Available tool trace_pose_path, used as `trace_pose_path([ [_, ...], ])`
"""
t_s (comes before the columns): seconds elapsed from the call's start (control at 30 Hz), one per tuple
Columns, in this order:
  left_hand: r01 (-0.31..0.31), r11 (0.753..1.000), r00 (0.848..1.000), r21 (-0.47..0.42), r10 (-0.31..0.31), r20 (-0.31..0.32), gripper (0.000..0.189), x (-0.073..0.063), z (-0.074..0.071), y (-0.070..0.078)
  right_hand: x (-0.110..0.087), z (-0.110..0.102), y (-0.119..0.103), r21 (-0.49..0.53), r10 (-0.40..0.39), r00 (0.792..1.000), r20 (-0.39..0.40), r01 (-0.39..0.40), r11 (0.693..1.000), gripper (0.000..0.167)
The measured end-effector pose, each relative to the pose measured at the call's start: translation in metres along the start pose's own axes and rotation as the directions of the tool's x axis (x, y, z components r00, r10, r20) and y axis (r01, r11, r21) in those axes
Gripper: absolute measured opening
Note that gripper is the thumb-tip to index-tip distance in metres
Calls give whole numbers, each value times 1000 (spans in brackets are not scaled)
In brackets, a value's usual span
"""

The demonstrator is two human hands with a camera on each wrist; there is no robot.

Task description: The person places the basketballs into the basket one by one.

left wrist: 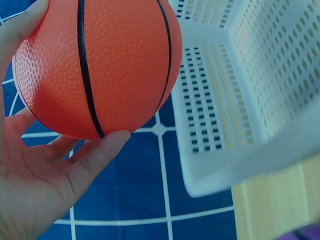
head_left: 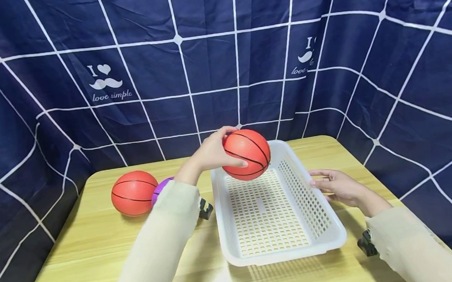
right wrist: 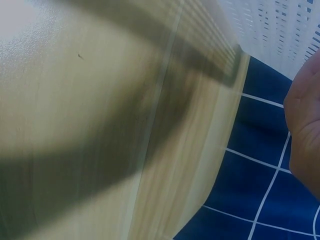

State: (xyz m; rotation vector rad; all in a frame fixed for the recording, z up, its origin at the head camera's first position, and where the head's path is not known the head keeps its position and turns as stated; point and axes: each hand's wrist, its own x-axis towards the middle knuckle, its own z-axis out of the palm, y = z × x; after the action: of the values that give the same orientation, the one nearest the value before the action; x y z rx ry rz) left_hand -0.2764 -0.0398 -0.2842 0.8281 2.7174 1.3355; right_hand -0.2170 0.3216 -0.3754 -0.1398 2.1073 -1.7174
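Note:
My left hand (head_left: 215, 153) grips an orange-red toy basketball (head_left: 250, 150) with black seams, above the far left part of a white plastic basket (head_left: 283, 258). In the left wrist view, the thumb and fingers spread around one side of the basketball (left wrist: 120, 65). At the basket's right side is my right hand (head_left: 341, 187), its fairly straight fingers right at the rim. Only part of the right hand (right wrist: 307, 125) shows in the right wrist view, beside the perforated basket wall (right wrist: 270, 30).
Another orange-red basketball (head_left: 134, 193) sits on the left of the wooden table (head_left: 80, 258). A purple ball (head_left: 160, 190) is next to it, partly hidden behind my left forearm. Dark blue curtains (head_left: 212, 71) with white grid lines hang around the back and sides.

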Motion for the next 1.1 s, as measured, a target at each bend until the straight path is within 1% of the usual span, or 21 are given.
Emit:
trace_pose_path([
  [0.2, 24, 997, 1000, 74, -23, -7, 84, 18, 20, 5, 0, -1, 1, 14, 3, 1000, -5, -2, 1000, 62],
  [0.33, 61, 993, 998, 97, -61, 2, 84, 26, 32, 7, 0, -2, 0, 31, 10, 1000, -6, -10, 999, 62],
  [0.53, 121, 990, 993, 76, -121, 4, 88, 36, 51, 6, 0, 0, -1, 37, 10, 1000, -1, -9, 999, 63],
  [0.73, 158, 986, 987, 44, -158, -13, 88, 40, 72, -3, 2, 0, 1, 47, -12, 1000, 19, 11, 999, 62],
  [0.83, 174, 984, 985, 39, -173, -21, 88, 42, 83, -7, 2, -2, 2, 48, -10, 1000, 8, 9, 999, 61],
  [0.97, 223, 974, 975, 43, -222, -29, 88, 43, 95, -11, 3, -2, 3, 31, 2, 1000, -11, -2, 1000, 63],
  [1.1, 294, 955, 954, 31, -292, -61, 91, 43, 107, -11, 2, -2, 4, 16, 9, 1000, -23, -8, 1000, 64],
])
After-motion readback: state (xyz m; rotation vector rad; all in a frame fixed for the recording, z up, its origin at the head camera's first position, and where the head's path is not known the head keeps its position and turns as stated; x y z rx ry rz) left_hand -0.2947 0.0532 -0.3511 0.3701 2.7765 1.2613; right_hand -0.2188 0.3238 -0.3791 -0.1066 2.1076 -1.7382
